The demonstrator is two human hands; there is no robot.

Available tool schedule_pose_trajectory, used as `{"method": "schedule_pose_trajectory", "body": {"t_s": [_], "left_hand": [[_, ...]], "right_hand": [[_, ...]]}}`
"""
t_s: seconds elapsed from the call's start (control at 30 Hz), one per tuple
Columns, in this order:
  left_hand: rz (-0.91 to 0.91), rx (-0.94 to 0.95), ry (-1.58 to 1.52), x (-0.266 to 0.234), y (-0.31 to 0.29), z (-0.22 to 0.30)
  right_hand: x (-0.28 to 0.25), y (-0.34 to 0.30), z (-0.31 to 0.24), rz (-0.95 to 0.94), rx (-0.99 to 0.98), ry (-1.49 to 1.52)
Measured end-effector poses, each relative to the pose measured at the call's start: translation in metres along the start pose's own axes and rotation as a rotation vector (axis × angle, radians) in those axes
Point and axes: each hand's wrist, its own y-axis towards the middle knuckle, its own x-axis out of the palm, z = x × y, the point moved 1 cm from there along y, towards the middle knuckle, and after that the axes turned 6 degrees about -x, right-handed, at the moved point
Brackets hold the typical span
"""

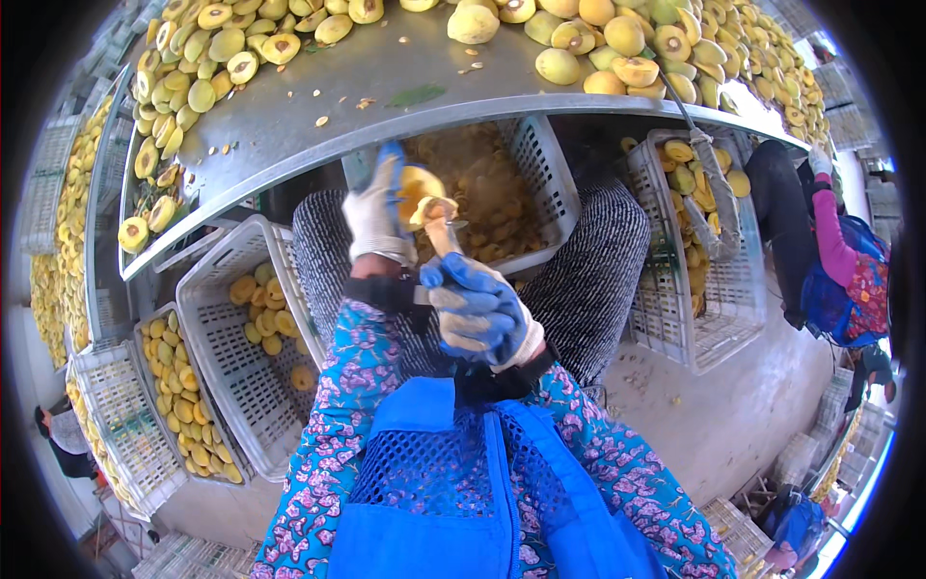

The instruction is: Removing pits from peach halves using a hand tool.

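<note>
Blue and white fabric gloves (369, 220) cover both hands in the head view I am monitoring. I record the left hand (381, 207) closed around 1 yellow, rounded, smooth-skinned fruit piece (417, 181). The right hand (477, 304) is curled into a fist around 1 tan, narrow, stick-like piece (439, 236); its upper end meets the fruit, and I cannot tell its exact kind.

The fruit is located above a white, slatted plastic crate (558, 183) between the knees; yellow-brown pieces lie inside, slightly blurred. Ahead I note a grey, flat metal table (376, 72) bearing heaped yellow fruits (227, 43), many halved, and 1 green, pointed leaf (417, 96).

Further white plastic crates with fruit stand at left (207, 318) and right (659, 299). At far right, 1 co-worker's pink sleeve (828, 227) reaches toward the table.
</note>
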Motion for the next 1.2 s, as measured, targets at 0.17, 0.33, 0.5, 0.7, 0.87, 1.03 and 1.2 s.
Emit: {"method": "schedule_pose_trajectory", "body": {"t_s": [0.17, 0.33, 0.5, 0.7, 0.87, 1.03, 1.2], "left_hand": [[-0.113, 0.14, -0.197, -0.074, -0.009, 0.036], [0.291, 0.401, 0.082, -0.16, -0.026, 0.105], [0.209, 0.617, 0.518, -0.103, -0.006, 0.14], [-0.258, 0.873, 1.139, 0.113, 0.044, 0.137], [-0.329, 1.071, 1.642, 0.179, 0.111, 0.114], [-0.381, 0.927, 1.469, 0.168, 0.117, 0.106], [-0.738, 0.427, 0.779, 0.128, 0.041, 0.11]], "right_hand": [[0.024, -0.008, -0.022, 0.487, -0.111, -0.697], [-0.013, -0.016, -0.055, 0.687, -0.508, -2.234], [-0.053, -0.03, -0.064, 0.645, 0.398, -2.763], [-0.062, -0.049, -0.073, 0.674, 0.23, -2.507], [-0.024, -0.026, -0.086, 0.693, -0.014, -2.106], [0.047, -0.033, -0.124, 0.72, -0.338, -1.089], [0.09, -0.024, -0.143, 0.652, -0.692, -0.925]]}}
